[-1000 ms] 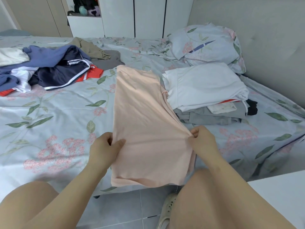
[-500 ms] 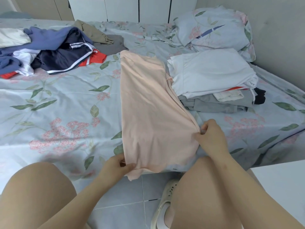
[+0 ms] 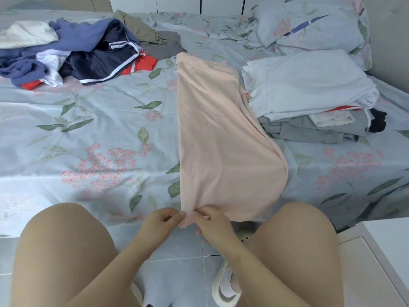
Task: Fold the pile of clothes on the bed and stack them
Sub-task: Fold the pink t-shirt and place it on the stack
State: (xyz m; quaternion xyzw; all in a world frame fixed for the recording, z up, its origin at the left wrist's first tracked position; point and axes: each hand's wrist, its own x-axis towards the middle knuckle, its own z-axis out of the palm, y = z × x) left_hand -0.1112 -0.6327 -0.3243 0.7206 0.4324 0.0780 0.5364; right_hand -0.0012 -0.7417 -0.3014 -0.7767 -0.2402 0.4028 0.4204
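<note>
At bed edge, soft peach garment (image 3: pixel 223 147) folded long, left hand (image 3: pixel 158 222) and right hand (image 3: pixel 212 221) grip pinching its near corner

A floral-print pillow (image 3: pixel 309 25) leans by the grey padded headboard (image 3: pixel 389 41). White wardrobe doors (image 3: pixel 177 3) run behind. A white perforated slipper (image 3: pixel 223 289) rests on pale glossy floor tiles (image 3: pixel 177 273), near a white bedside cabinet (image 3: pixel 380 251).

Long peach-pink cloth garment (image 3: pixel 221 140): plain. Pale-blue bedsheet (image 3: pixel 99 134) w/ pink flowers & green leaves. Folded stack (image 3: pixel 309 85) white over grey; loose pile (image 3: pixel 88 52) navy, blue, red.
</note>
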